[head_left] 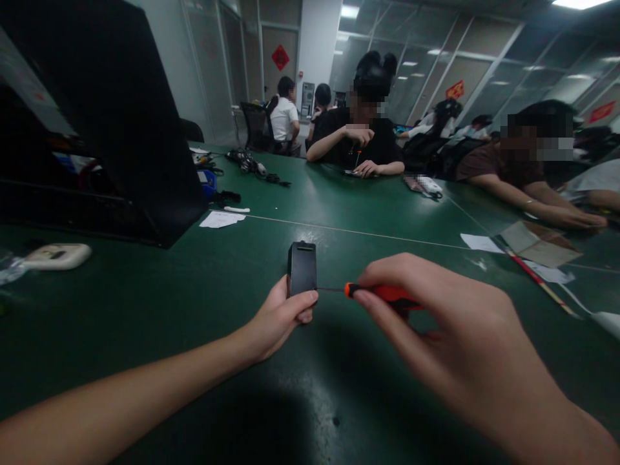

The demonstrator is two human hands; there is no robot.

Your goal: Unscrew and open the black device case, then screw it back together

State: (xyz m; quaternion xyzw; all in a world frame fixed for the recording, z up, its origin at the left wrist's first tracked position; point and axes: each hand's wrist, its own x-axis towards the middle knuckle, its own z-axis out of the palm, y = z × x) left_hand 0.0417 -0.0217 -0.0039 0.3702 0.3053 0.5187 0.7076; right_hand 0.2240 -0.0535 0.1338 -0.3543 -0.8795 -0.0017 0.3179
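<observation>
My left hand [285, 310] grips the lower end of a small black rectangular box [303, 268], holding it upright over the green table. A slot shows near the top of its face; the kind of device is not clear. In my right hand [450, 323] is a screwdriver with a red, black and orange handle [387, 294], pinched between thumb and fingers. Its thin shaft points left, and the tip meets or nearly meets the box's right edge, close to my left thumb. Whether the tip sits in a screw cannot be made out.
A large black case [121, 129] stands at the left, near a white object [61, 256]. Cables [252, 165] and torn paper [223, 219] lie beyond. Across the green table [368, 400] a person [356, 139] works with a screwdriver. An open cardboard box [537, 242] lies at right.
</observation>
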